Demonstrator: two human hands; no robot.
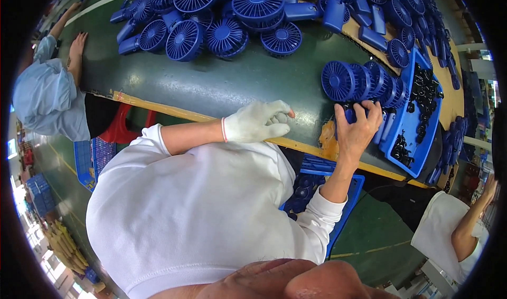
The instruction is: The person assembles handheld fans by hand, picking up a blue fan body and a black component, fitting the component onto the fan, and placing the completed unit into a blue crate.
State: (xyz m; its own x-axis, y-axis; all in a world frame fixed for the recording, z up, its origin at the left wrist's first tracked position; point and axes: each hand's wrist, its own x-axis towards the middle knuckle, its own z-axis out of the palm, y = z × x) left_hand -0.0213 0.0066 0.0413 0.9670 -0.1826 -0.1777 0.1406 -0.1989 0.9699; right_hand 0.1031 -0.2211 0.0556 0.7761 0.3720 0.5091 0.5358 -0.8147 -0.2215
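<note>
My left hand (259, 122), in a white glove with a bare fingertip showing, hovers by the table's near edge. Its fingers are loosely bent and apart, with nothing visible in them. My bare right hand (359, 127) is closed on the handle of a blue handheld fan, just below a row of them. The row's round blue fan heads (338, 81) stand packed face to face beside a blue tray. Part of the gripped handle is hidden behind my fingers.
Many blue fans (257, 4) lie heaped along the table's far side. The blue tray (397, 132) at right holds small black parts (422, 95). A yellow-brown patch (328, 140) marks the table edge. Co-workers sit at left (47, 87) and right (443, 230). Below the table is a blue crate (346, 206).
</note>
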